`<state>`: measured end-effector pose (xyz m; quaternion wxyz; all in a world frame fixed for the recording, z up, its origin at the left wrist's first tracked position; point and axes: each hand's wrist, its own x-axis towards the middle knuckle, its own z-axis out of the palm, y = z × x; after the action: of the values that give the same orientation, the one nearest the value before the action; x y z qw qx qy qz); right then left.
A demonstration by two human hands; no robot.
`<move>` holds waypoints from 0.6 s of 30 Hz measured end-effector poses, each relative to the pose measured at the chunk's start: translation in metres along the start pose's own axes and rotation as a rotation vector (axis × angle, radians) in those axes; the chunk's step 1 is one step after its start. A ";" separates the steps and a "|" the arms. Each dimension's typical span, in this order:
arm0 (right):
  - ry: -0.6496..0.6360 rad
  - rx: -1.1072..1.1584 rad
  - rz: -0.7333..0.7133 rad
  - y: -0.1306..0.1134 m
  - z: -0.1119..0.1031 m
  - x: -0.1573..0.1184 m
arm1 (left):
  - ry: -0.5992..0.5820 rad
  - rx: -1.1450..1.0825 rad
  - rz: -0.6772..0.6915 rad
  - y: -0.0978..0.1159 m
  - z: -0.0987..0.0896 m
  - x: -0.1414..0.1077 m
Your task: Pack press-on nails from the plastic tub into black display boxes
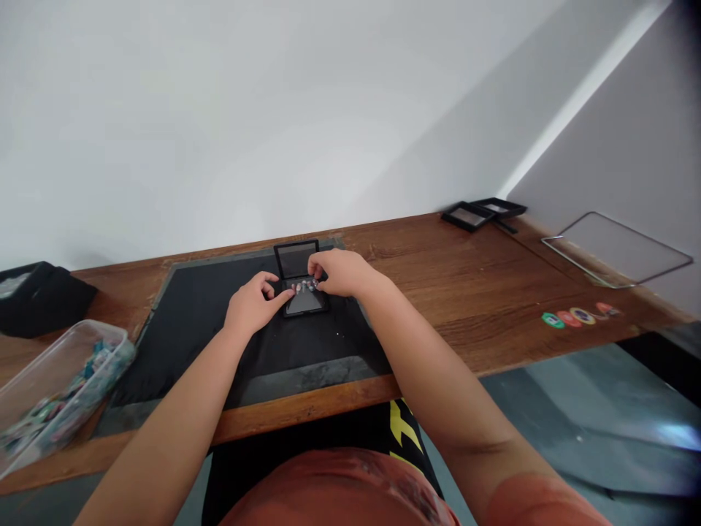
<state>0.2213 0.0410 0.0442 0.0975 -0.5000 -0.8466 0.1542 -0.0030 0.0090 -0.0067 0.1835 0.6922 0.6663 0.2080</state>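
A small black case (307, 302) with a clear-windowed lid (296, 258) lies on the dark mat, its lid raised toward the wall. Across its middle runs a row of small shiny pale pieces (304, 286), too small to name. My left hand (250, 301) is at the case's left side, thumb stretched to the left end of the row, fingers curved and apart from the thumb. From the right, my right hand (346, 272) reaches over the case, thumb and fingertips closed at the row's right end. What sits between them is mostly hidden.
On the left stand a clear plastic bin (117, 332) of small colourful pieces and a black box (52, 299). Black frame-like cases (468, 215) lie at the back right. Nearer are a wire frame (618, 248) and several coloured badges (581, 315). A wall (274, 131) rises behind the wooden table (438, 292).
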 end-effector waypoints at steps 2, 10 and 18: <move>0.002 -0.003 0.004 0.000 0.000 0.000 | 0.027 -0.022 0.003 -0.004 0.001 0.000; -0.010 -0.031 0.019 -0.002 -0.003 -0.002 | 0.177 -0.080 -0.007 0.016 -0.039 -0.020; 0.021 0.017 0.011 -0.008 -0.008 -0.006 | 0.367 0.272 -0.341 -0.034 -0.169 -0.106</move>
<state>0.2203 0.0340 0.0548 0.1099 -0.5054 -0.8414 0.1566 -0.1245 -0.0994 0.1131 -0.0022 0.5394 0.8168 0.2046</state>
